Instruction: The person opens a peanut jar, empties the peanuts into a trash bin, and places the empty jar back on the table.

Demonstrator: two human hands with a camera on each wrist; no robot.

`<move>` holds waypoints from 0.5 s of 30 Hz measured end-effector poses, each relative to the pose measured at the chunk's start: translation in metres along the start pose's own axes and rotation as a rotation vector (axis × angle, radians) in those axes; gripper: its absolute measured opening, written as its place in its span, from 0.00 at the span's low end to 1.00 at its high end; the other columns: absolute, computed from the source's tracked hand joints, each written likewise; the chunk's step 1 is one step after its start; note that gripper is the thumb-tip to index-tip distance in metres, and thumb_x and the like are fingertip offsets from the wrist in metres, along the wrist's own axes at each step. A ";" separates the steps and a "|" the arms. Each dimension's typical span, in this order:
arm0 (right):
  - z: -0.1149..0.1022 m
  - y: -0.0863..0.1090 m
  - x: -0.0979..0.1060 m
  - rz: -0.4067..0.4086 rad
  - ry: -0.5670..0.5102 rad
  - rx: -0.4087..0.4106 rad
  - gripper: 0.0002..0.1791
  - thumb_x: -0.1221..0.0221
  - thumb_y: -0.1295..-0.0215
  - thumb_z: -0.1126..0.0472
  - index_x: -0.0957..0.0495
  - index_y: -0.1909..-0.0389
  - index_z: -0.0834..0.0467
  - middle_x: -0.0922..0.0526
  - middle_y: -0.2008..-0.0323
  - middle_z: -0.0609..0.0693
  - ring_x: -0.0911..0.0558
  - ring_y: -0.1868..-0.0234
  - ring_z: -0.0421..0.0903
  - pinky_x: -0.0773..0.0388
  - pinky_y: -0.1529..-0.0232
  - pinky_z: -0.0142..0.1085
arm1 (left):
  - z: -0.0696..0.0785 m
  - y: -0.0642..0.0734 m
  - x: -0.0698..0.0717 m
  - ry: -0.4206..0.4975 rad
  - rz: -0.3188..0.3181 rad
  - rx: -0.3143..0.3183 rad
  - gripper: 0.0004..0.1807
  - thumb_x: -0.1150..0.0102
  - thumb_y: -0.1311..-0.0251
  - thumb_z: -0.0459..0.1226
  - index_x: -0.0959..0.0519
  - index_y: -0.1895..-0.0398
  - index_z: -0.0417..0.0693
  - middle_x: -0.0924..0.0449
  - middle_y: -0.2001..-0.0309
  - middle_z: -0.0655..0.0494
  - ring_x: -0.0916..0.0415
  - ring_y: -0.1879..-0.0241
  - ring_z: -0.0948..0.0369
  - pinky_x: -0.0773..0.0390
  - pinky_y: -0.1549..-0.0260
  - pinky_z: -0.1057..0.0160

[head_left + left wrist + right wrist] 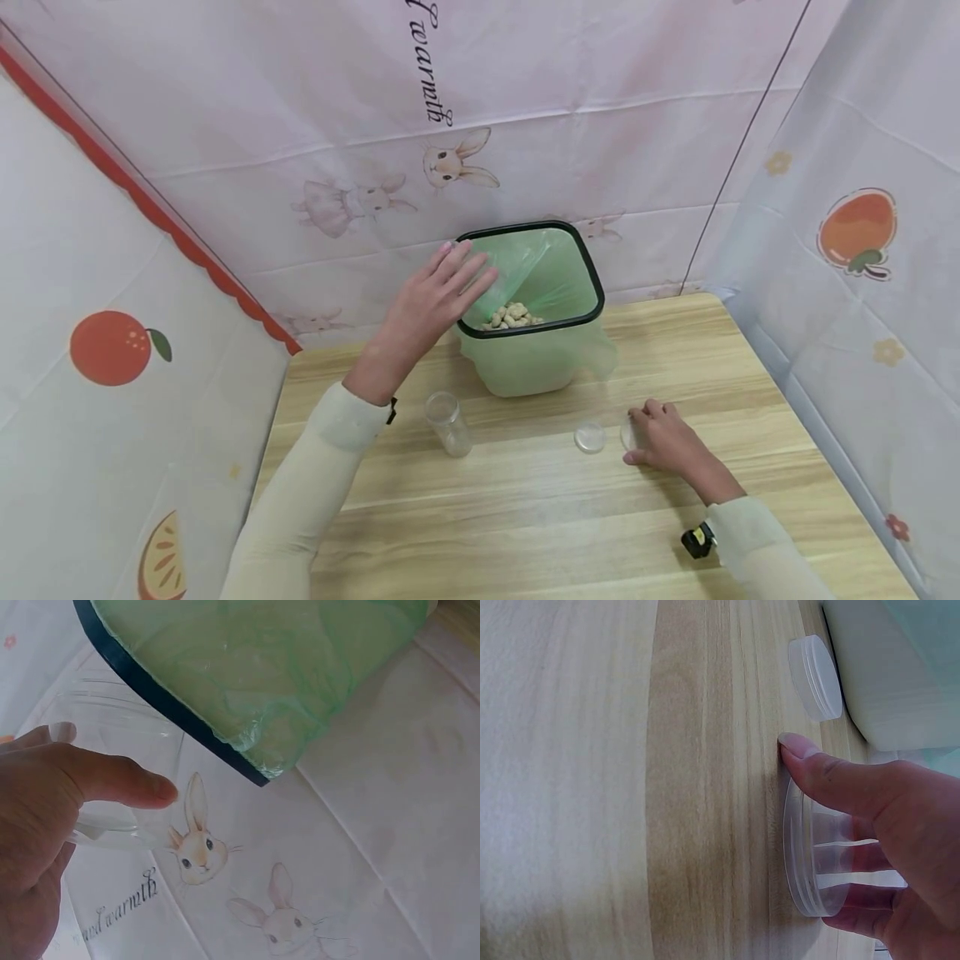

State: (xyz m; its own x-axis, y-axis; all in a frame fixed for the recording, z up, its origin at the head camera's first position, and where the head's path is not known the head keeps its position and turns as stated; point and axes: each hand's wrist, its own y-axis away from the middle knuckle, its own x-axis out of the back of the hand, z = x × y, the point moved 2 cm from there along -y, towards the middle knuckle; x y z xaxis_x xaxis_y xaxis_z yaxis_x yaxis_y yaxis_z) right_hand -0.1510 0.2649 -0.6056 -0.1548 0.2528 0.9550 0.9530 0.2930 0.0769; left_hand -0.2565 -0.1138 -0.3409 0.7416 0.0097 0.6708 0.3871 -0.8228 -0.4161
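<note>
My left hand (438, 296) is raised at the left rim of a green bin (540, 367). In the left wrist view its thumb and fingers grip a clear plastic jar (120, 772) beside the dark rim. Peanuts (512, 316) lie inside the bin, partly hidden by its front rim. Low on the right of the table, my right hand (663, 437) holds a clear round lid (808, 855) by its edge, thumb on one side and fingers on the other. A second clear lid (589, 437) lies just to its left.
Another clear jar (448, 425) stands on the wooden table (540, 517), left of the lids. A thin green plastic liner (262, 682) folds over the bin's rim. Printed cloth walls (337, 100) enclose the table's back and sides.
</note>
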 end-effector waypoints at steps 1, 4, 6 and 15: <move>0.000 0.000 0.000 -0.001 0.000 -0.001 0.45 0.21 0.52 0.42 0.21 0.38 0.66 0.21 0.49 0.61 0.25 0.50 0.60 0.18 0.55 0.53 | -0.001 0.001 0.000 0.011 0.012 0.010 0.31 0.48 0.31 0.19 0.28 0.27 0.50 0.26 0.30 0.49 0.32 0.27 0.48 0.35 0.23 0.52; 0.001 0.000 -0.001 -0.007 0.002 -0.003 0.45 0.21 0.51 0.41 0.21 0.38 0.66 0.21 0.49 0.61 0.25 0.50 0.60 0.18 0.55 0.53 | -0.002 0.004 -0.001 0.048 0.054 0.040 0.28 0.48 0.30 0.21 0.27 0.29 0.47 0.23 0.33 0.47 0.28 0.31 0.46 0.31 0.26 0.53; 0.001 -0.001 -0.001 -0.011 0.004 -0.004 0.45 0.22 0.51 0.41 0.21 0.38 0.66 0.21 0.48 0.61 0.25 0.50 0.60 0.18 0.55 0.53 | -0.003 0.006 -0.001 0.063 0.080 0.064 0.25 0.49 0.28 0.22 0.25 0.31 0.45 0.22 0.35 0.45 0.25 0.34 0.46 0.28 0.28 0.54; 0.002 -0.002 -0.003 -0.012 0.001 -0.005 0.45 0.22 0.51 0.41 0.21 0.37 0.66 0.21 0.48 0.61 0.25 0.50 0.60 0.18 0.54 0.53 | -0.008 0.013 -0.001 0.143 0.114 0.192 0.19 0.52 0.28 0.25 0.25 0.36 0.36 0.19 0.44 0.40 0.21 0.44 0.44 0.18 0.42 0.53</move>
State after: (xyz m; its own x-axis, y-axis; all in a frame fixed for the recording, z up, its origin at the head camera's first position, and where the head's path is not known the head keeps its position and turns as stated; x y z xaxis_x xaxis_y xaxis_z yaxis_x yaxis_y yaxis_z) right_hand -0.1525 0.2654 -0.6093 -0.1656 0.2482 0.9545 0.9524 0.2913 0.0896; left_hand -0.2565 -0.1292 -0.3425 0.7067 -0.1681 0.6873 0.4130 -0.6907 -0.5936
